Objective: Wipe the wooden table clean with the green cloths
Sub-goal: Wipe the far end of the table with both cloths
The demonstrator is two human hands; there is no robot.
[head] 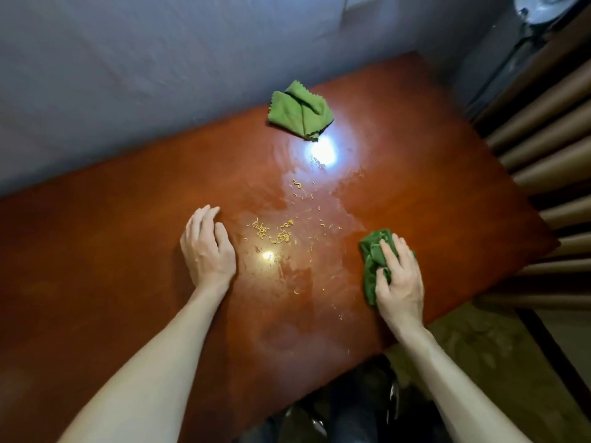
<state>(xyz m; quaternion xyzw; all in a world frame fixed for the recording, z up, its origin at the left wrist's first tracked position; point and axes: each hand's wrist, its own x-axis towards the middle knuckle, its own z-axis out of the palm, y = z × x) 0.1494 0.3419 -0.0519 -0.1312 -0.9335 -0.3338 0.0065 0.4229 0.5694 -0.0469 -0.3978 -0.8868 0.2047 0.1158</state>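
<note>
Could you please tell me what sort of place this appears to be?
Probably a home eating area, though I can't be sure: a glossy wooden table stands against a plain wall, yellowish food scraps lie scattered on it, and the right hand grips a green cloth.

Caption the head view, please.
Right hand grips a green cloth beside scattered crumbs on the wooden table; left hand rests on it.
</note>
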